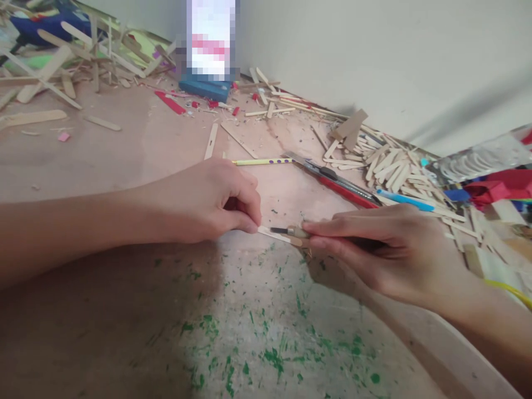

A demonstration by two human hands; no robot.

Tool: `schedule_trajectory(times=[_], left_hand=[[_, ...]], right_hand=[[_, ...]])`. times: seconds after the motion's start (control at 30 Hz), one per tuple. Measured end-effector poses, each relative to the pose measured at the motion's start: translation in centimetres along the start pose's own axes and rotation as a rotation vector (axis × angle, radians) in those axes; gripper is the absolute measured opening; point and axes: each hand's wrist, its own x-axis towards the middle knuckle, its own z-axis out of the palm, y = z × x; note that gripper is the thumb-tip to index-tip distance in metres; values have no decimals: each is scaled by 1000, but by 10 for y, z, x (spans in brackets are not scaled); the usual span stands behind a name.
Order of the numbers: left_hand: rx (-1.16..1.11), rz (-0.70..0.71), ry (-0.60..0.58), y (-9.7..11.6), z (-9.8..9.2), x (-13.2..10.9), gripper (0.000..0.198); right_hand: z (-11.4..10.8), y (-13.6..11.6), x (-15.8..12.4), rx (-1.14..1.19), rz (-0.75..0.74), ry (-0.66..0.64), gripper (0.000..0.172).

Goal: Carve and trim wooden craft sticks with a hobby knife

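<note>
My left hand (pixel 226 199) pinches one end of a small wooden craft stick (pixel 282 237) against the tabletop. The stick's rounded end points right, toward my other hand. In my right hand (pixel 386 249) is a craft knife (pixel 291 230), gripped near its collar, with the dark blade tip over the stick. Whether the blade touches the wood I cannot tell. Most of the knife's handle is hidden by my fingers. Beyond the hands lie a red box cutter (pixel 341 183) with its blade out and a yellow dotted pencil (pixel 261 162).
Many craft sticks (pixel 390 166) are heaped along the wall at right, near a light-blue pen (pixel 405 200). More loose sticks (pixel 45 72) clutter the far left. A blurred bright screen (pixel 210 39) stands on a blue block (pixel 204 88). Green paint marks the near tabletop (pixel 266 332).
</note>
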Motion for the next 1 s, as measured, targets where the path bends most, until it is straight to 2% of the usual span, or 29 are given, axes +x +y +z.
schedule_trajectory(times=[0.13,0.33,0.5,0.7,0.8,0.9,1.0], left_hand=[[2,2,11,0,0,0,20],[5,-8,-2,0,-1,-1,19],[6,10,3,-11,4,-2,18],[16,-2,-8,-9,3,-3,17],[18,-22,-2,-10,4,-3,17],[5,44,33,-18,8,-5,19],[-1,167,84,-25,11,-8,27]], right_hand=[[6,8,-4,20,-1,-6,15],[-12,0,7,41,63,-91,19],[-15,-5,15,64,60,-132,21],[-10,-7,10,1,114,26,23],[-9,-4,9,27,109,6,24],[-10,-1,10,81,68,-72,24],[-13,-1,11,56,62,-79,26]])
